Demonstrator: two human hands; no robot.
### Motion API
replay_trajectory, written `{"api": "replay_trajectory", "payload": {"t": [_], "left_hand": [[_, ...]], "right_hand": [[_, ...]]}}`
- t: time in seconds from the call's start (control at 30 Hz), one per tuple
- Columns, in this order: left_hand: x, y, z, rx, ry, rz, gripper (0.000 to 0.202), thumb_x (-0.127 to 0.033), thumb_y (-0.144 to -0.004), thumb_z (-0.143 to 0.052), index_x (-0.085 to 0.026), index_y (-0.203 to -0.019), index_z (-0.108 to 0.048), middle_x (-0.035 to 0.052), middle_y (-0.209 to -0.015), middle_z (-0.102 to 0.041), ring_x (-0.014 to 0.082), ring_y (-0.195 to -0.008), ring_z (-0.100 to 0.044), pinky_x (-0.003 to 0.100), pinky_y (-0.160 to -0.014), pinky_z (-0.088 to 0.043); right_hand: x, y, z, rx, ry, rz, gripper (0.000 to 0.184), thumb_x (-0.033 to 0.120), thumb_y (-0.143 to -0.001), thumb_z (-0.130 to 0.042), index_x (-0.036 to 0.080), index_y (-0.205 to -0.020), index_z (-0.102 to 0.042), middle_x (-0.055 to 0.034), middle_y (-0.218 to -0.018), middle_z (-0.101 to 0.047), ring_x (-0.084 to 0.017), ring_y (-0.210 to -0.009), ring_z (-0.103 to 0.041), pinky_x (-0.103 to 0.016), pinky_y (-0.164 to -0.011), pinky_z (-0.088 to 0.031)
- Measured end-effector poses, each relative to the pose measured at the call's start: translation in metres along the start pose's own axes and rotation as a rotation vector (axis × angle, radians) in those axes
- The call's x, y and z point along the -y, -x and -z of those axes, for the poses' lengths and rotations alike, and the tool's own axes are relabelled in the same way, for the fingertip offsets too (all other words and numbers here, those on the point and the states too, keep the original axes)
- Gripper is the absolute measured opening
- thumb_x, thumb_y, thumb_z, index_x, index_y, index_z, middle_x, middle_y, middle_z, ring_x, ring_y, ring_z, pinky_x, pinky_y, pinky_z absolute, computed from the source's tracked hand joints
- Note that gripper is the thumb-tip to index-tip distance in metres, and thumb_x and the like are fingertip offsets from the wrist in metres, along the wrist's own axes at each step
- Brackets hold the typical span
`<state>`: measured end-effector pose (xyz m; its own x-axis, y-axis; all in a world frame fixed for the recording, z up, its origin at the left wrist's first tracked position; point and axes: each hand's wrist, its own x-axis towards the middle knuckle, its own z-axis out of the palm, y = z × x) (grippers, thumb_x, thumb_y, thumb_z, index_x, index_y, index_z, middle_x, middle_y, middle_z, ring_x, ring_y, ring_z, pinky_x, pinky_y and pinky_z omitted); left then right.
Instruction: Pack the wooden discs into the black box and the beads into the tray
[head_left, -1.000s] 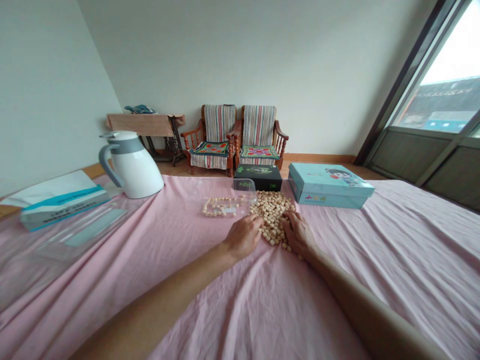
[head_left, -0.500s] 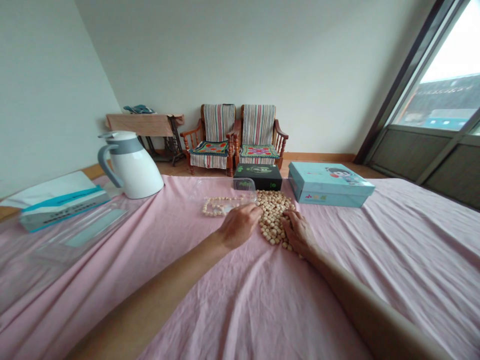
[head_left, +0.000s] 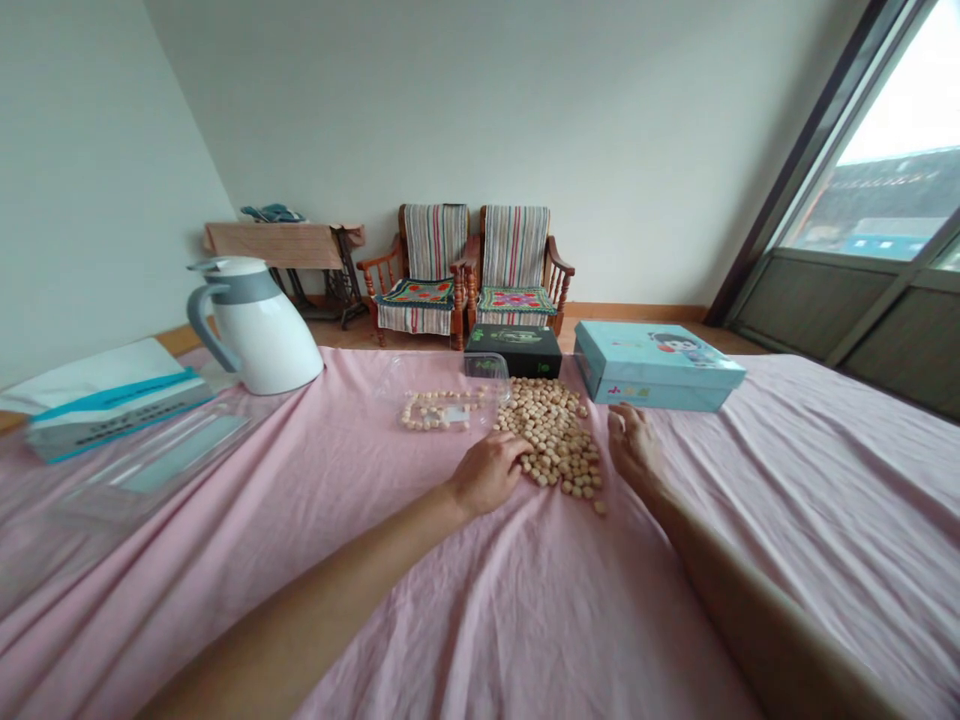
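A loose pile of small round beige nut-like pieces (head_left: 556,430) lies spread on the pink cloth. My left hand (head_left: 491,472) rests at the pile's near left edge, with its bent fingertips touching the pieces and a gap between thumb and finger. On the other side, my right hand (head_left: 636,448) is just off the pile, its fingers loosely apart and nothing visible in them. Behind my left hand stands a clear plastic container (head_left: 491,368), with several of the same pieces in it.
Behind the pile sits a black box (head_left: 514,350), and to its right a light blue box (head_left: 660,368). A white and grey jug (head_left: 274,345) and a tissue pack (head_left: 120,405) stand on the left, near a clear plastic lid (head_left: 187,455). Two wooden chairs (head_left: 514,260) are beyond.
My right hand has moved right, off the pile. My left hand has come slightly nearer to me. The pile is spread wider, and one piece lies loose at its near end.
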<state>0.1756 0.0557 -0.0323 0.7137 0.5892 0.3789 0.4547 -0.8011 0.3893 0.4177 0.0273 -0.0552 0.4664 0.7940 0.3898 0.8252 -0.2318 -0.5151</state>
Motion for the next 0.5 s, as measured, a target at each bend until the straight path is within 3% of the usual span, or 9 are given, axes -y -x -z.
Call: {"api": "replay_trajectory", "payload": {"t": [0.13, 0.33, 0.4, 0.5], "left_hand": [[0.001, 0.001, -0.002, -0.007, -0.018, 0.023, 0.017, -0.009, -0.077, -0.054, -0.017, -0.088, -0.063, 0.0047, -0.088, -0.064, 0.0179, -0.086, -0.058, 0.027, -0.077, -0.046], [-0.007, -0.002, 0.011, -0.022, -0.003, 0.009, 0.01, -0.007, -0.075, -0.056, -0.016, -0.076, -0.058, 0.0015, -0.078, -0.061, 0.0137, -0.073, -0.056, 0.023, -0.065, -0.044], [-0.008, -0.007, 0.028, -0.118, -0.015, -0.02, 0.01, -0.007, -0.076, -0.056, -0.017, -0.078, -0.059, 0.001, -0.079, -0.061, 0.0127, -0.072, -0.056, 0.023, -0.066, -0.044], [-0.005, -0.02, 0.061, -0.381, -0.127, -0.01, 0.009, -0.01, -0.081, -0.055, -0.017, -0.084, -0.06, 0.0016, -0.081, -0.06, 0.0137, -0.074, -0.057, 0.025, -0.07, -0.046]], "right_hand": [[-0.019, -0.006, 0.013, 0.171, 0.415, -0.085, 0.043, 0.024, -0.088, -0.034, 0.01, -0.123, -0.054, -0.0172, -0.132, -0.051, -0.032, -0.119, -0.047, -0.046, -0.098, -0.034], [-0.022, -0.004, 0.01, 0.223, 0.514, -0.06, 0.048, 0.032, -0.092, -0.029, 0.008, -0.128, -0.05, -0.0189, -0.136, -0.048, -0.029, -0.124, -0.043, -0.041, -0.098, -0.032], [-0.021, -0.005, 0.009, 0.223, 0.514, -0.057, 0.048, 0.033, -0.091, -0.029, 0.01, -0.127, -0.05, -0.018, -0.135, -0.049, -0.029, -0.123, -0.043, -0.042, -0.098, -0.032], [-0.022, -0.006, 0.008, 0.222, 0.514, -0.053, 0.047, 0.034, -0.091, -0.029, 0.01, -0.125, -0.052, -0.0172, -0.132, -0.051, -0.03, -0.121, -0.045, -0.043, -0.097, -0.033]]}}
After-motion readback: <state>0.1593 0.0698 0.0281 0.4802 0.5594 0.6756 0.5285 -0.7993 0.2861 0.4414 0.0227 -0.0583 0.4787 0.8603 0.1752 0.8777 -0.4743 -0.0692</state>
